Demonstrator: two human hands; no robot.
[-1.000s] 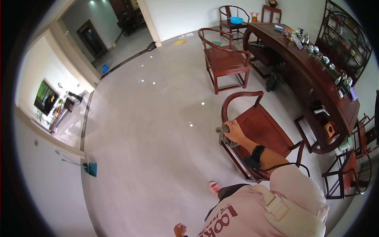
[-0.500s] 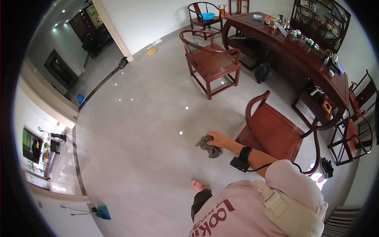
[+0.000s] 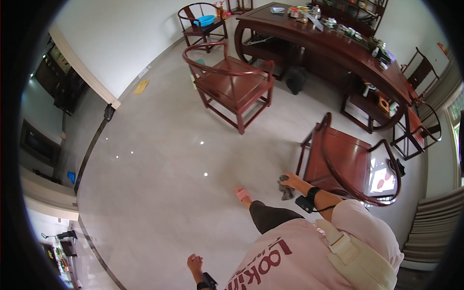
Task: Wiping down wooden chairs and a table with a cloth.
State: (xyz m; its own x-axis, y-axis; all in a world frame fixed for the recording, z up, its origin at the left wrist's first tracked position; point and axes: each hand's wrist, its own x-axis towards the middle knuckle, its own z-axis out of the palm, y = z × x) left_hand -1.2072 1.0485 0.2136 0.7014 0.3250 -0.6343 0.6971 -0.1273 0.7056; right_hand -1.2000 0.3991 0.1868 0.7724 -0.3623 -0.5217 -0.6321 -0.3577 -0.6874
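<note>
Grey, crumpled cloth (image 3: pixel 286 188) hangs bunched at the front left corner of the near chair (image 3: pixel 344 164). Right hand (image 3: pixel 291 180): fingers clenched around the cloth's top, beside the chair's front leg. Left hand (image 3: pixel 195 263): well left of the chair, fingers loosely curled, holding nothing, above the floor (image 3: pixel 159 183).

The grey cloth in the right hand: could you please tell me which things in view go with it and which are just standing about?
In use:
right hand
grey cloth, gripped
near red wooden armchair, beside the cloth

Standing about:
left hand, free, low by the floor
second armchair
long wooden desk
blue basin on the far chair
pink slipper
</note>
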